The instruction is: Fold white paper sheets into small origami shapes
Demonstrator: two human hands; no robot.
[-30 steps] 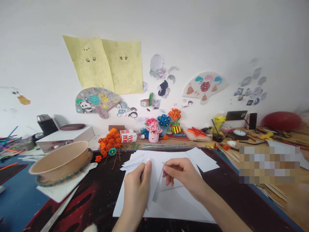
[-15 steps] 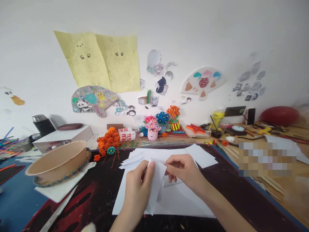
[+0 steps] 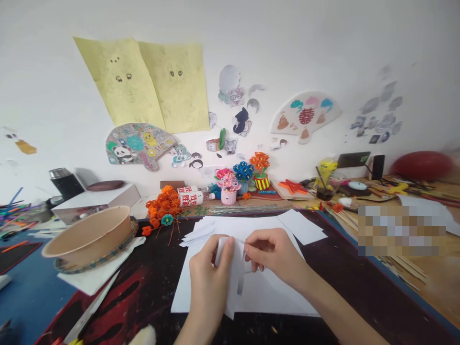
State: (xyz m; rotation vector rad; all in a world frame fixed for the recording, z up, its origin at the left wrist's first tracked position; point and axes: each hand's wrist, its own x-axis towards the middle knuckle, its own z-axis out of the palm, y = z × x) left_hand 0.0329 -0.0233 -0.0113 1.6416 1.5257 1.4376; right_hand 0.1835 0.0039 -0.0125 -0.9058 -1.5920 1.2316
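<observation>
My left hand (image 3: 208, 275) is closed round a folded piece of white paper (image 3: 235, 282), holding it upright with the thumb along its near face. My right hand (image 3: 276, 251) is closed in a pinch at the upper right edge of the same paper; its fingertips partly hide the contact. Beneath both hands lie large white sheets (image 3: 283, 294) on a dark mat. Smaller white paper pieces (image 3: 197, 233) are heaped behind my left hand, and others (image 3: 304, 226) lie at the back right of the sheets.
A beige oval basin (image 3: 88, 237) stands at the left, with a long pale blade-like tool (image 3: 94, 306) in front of it. Orange fuzzy flowers (image 3: 163, 208) lie behind the mat. Farther right are a drink cup (image 3: 324, 192) and thin wooden sticks (image 3: 408, 268).
The folded paper has turned more edge-on, and its right corner no longer sticks out as far. Both hands keep their hold in nearly the same place. The whole view has shifted slightly.
</observation>
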